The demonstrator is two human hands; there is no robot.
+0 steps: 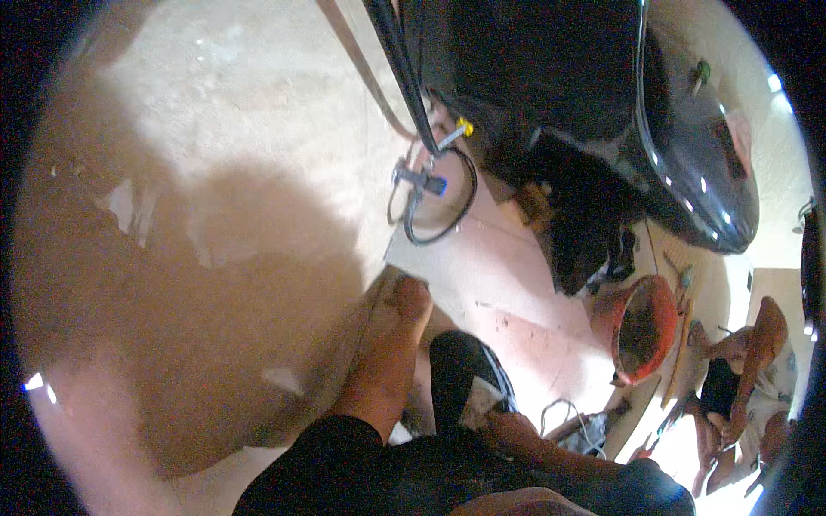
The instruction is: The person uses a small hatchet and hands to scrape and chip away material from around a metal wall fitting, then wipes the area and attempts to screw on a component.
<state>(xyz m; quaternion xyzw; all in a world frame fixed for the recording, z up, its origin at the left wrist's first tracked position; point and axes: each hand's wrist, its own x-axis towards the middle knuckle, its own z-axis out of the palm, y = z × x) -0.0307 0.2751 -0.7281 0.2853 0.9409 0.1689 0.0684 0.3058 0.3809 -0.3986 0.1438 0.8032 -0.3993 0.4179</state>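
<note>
My left hand [412, 297] reaches up against the pale, shadowed wall [224, 284], its fingers closed. Beside it is a flat brownish edge; I cannot make out whether that is a tool or shadow. Low in the middle, my right hand [497, 420] is at the lower side of a dark, round-topped thing [454, 370] with a greyish-white patch, and its fingers look closed on it. What kind of thing that is does not show clearly.
A black pole [404, 69] with a blue-tipped clamp [422, 181] and looped cable hangs ahead. A glossy black curved body [697, 202] fills the upper right. Below it stands a red bucket [647, 331]. Another person [731, 378] is at the far right.
</note>
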